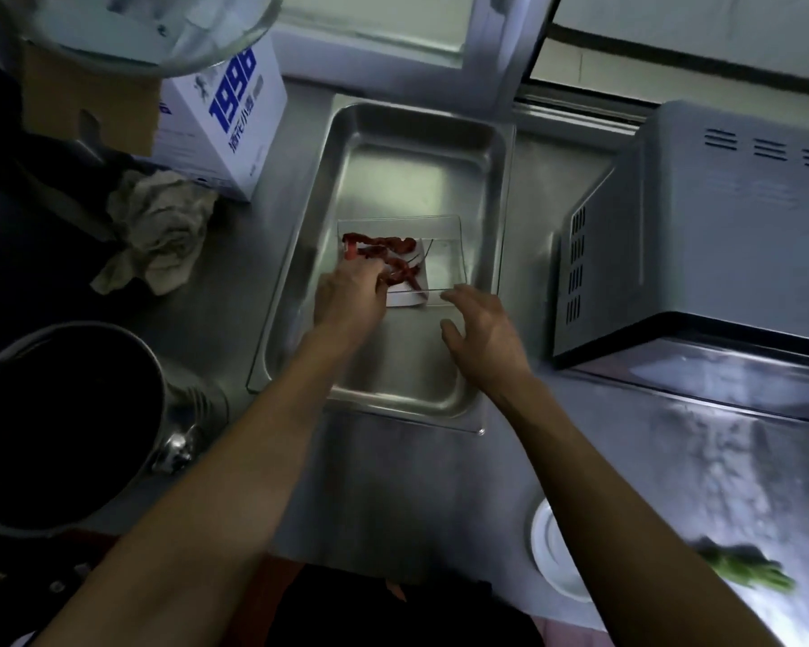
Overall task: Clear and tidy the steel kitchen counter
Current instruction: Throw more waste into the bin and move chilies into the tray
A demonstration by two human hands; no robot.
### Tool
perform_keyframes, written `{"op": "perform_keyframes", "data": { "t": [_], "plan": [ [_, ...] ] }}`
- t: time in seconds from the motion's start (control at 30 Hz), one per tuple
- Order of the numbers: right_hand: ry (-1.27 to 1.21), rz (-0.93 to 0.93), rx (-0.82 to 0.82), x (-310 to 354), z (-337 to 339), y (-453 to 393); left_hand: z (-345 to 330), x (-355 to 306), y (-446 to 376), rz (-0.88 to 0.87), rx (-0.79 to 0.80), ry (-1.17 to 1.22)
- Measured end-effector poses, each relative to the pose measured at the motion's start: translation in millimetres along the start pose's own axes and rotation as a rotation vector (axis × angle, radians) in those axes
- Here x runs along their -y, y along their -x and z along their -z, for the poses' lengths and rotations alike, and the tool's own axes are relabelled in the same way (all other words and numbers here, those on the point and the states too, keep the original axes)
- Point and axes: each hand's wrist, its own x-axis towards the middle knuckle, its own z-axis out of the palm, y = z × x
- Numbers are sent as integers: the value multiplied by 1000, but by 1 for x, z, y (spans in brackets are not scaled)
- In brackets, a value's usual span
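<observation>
Head view: left hand (346,296) pinching red scraps (384,254) in clear container (444,254) inside steel tray (486,147) on bench (393,497); right hand (482,333) hovering with relaxed grip, holding nothing. Next, likely: steadying container, lifting scraps out.

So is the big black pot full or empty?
Cannot tell. The pot stands upright on the counter, but its inside shows only black, too dark to see any contents.

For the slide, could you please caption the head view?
Left hand grips red chillies in a steel tray; right hand hovers.
</observation>
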Motion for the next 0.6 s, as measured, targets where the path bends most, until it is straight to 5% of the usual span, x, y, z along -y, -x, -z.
{"op": "perform_keyframes", "data": {
  "t": [0.43, 0.6],
  "plan": [
    [110, -37, 27, 2, -35, -48, -19, 31, -21, -88, 72, -58],
    [202, -27, 54, -1, -44, -57, -20, 24, -15, -79, 226, -162]
  ]
}}
